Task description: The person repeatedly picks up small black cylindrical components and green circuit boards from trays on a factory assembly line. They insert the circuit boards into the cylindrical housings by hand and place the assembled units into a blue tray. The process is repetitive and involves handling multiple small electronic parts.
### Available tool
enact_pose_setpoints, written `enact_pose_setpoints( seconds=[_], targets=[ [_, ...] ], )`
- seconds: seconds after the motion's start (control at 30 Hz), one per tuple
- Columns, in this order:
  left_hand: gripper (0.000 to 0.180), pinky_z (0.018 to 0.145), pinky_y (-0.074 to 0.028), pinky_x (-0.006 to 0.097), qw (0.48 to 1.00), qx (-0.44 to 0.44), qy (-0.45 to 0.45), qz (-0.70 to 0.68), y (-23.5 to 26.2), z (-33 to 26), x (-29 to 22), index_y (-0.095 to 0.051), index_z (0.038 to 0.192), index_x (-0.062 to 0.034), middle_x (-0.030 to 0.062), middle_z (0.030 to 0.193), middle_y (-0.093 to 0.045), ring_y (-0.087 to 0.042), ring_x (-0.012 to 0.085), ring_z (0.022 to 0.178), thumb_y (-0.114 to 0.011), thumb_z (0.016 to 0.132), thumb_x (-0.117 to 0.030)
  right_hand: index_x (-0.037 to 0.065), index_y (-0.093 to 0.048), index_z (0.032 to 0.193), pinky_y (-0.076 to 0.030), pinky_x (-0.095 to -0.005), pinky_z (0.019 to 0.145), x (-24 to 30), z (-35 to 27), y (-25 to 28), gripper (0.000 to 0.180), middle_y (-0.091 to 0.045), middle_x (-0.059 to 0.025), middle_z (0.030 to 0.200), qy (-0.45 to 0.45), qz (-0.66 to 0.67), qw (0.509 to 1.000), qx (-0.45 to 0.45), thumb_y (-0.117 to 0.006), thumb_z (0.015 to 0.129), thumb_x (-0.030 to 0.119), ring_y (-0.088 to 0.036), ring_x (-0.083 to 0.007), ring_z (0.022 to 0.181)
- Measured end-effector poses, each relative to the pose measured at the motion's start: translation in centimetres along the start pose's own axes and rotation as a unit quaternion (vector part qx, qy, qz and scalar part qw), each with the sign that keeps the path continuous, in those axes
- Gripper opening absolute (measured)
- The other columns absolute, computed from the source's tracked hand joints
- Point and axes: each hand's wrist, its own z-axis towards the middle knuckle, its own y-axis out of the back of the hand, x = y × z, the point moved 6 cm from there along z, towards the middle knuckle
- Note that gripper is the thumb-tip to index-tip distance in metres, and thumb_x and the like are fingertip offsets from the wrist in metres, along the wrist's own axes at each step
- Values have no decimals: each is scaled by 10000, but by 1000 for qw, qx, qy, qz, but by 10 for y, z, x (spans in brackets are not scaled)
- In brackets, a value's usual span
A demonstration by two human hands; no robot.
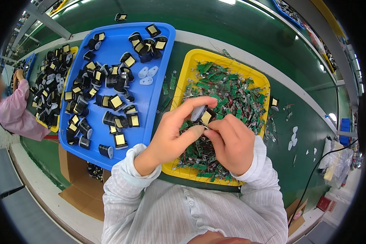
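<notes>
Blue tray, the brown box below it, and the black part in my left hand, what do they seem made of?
Blue tray: probably moulded plastic, semi-gloss, judging by its even colour and rounded rim.
Brown box: likely cardboard, matt, with thin folded flaps.
Black part: perhaps hard plastic, from its crisp edges; the pale square on it looks matt, maybe paper or foam, unclear.

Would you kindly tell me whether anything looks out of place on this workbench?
Several green circuit boards lie outside the yellow tray heaped with them; one black part sits oddly alone beyond the blue tray.
</notes>
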Motion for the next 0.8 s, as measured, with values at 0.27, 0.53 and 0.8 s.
enact_pose_setpoints(
  seconds=[0.27,0.53,0.8],
  targets=[
    [530,979,-323,345,999,-24,-20,-17,-3,-1,-7,-391,1268,34,165,1219,-481,-479,218,1099,-499,750,0,12,-550,792,-420,-285,486,-15,1,5,107,-503,-86,685,-116,150,980,57,-643,744,38,-539,-198,548],
    [448,889,-407,316,996,-42,-69,42,6,-6,-10,-492,1181,42,143,1120,-551,-537,211,1010,-591,760,-76,-9,-567,850,-467,-251,549,-13,3,5,106,-548,-90,741,-109,227,965,67,-620,763,20,-575,-170,612],
    [455,896,-401,357,968,-47,-59,239,14,-2,-17,-552,1131,-21,152,1160,-539,-523,259,1030,-662,713,-163,-10,-578,844,-472,-257,561,-18,1,10,128,-557,-88,738,-143,200,966,79,-639,732,3,-571,-166,644]
  ],
)
